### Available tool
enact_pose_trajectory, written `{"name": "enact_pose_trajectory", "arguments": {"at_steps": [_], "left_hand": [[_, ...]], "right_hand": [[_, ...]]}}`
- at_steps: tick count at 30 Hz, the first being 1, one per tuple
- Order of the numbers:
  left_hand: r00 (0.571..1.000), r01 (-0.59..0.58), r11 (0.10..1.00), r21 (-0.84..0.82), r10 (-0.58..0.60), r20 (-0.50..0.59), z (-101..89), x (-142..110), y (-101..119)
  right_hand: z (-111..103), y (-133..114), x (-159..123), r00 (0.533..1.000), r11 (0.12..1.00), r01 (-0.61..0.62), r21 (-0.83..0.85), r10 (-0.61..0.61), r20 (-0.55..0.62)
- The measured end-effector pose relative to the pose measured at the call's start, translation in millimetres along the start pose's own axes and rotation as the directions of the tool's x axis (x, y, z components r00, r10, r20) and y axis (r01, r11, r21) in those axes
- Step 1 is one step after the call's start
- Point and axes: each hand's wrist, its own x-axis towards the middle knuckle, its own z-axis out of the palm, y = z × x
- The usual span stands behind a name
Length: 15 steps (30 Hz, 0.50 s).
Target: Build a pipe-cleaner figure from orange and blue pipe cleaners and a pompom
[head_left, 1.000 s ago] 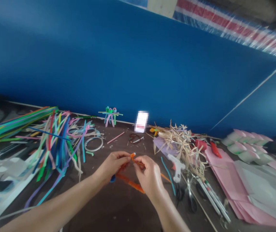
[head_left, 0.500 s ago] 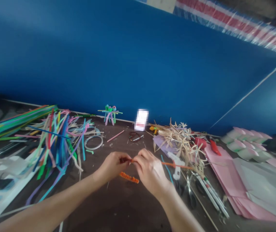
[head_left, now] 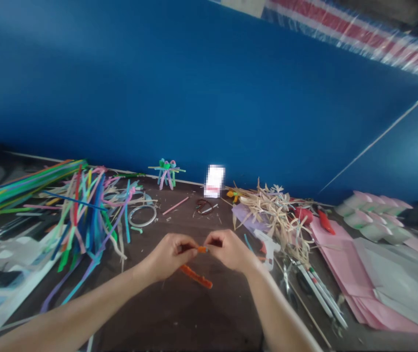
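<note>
Orange pipe cleaner [head_left: 202, 249] pinched between both hands over the dark surface [head_left: 194, 318].
Left hand [head_left: 170, 255] and right hand [head_left: 230, 247] had fingers closed narrow on it; lower orange length [head_left: 196, 276] showed just below. A slackened pinch risked it springing toward the white glue gun [head_left: 269, 248].

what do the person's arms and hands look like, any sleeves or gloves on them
The left forearm and right forearm are bare, with no sleeve in view. The left hand and right hand are ungloved, and no ring, watch or bracelet can be seen on them.
</note>
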Motion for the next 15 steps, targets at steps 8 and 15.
{"name": "enact_pose_trajectory", "arguments": {"at_steps": [8,15], "left_hand": [[0.999,0.048,0.998,-0.046,-0.048,-0.005,2.0,1.7,1.7],[0.998,0.059,0.998,-0.01,-0.06,-0.037,4.3,2.5,-0.2]], "right_hand": [[10.8,6.9,-5.7,0.987,1.0,-0.031,-0.005,0.03,-0.155],[9.1,6.6,-8.1,0.987,0.997,-0.019,-0.068,0.008,-0.158]]}}
